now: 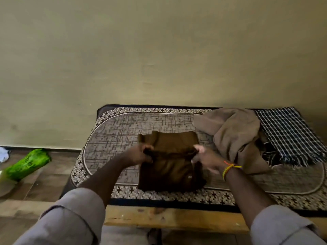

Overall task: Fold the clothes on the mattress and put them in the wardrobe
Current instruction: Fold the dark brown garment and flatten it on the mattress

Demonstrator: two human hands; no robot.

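A dark brown garment point(170, 171) lies partly folded in the middle of the patterned mattress point(115, 131). My left hand point(141, 153) grips its folded edge on the left. My right hand point(206, 157), with a coloured thread band at the wrist, grips the same edge on the right. The fold line runs between both hands, lifted slightly off the lower layer. A crumpled tan garment point(235, 137) lies unfolded to the right, touching the brown one's far corner. A dark blue checked cloth point(290, 137) lies flat at the far right.
The mattress rests on a wooden bed frame point(177, 221) against a plain wall point(159, 50). On the tiled floor at the left lies a green plastic bag point(28, 164) and something white point(3, 154) at the frame's edge. No wardrobe is in view.
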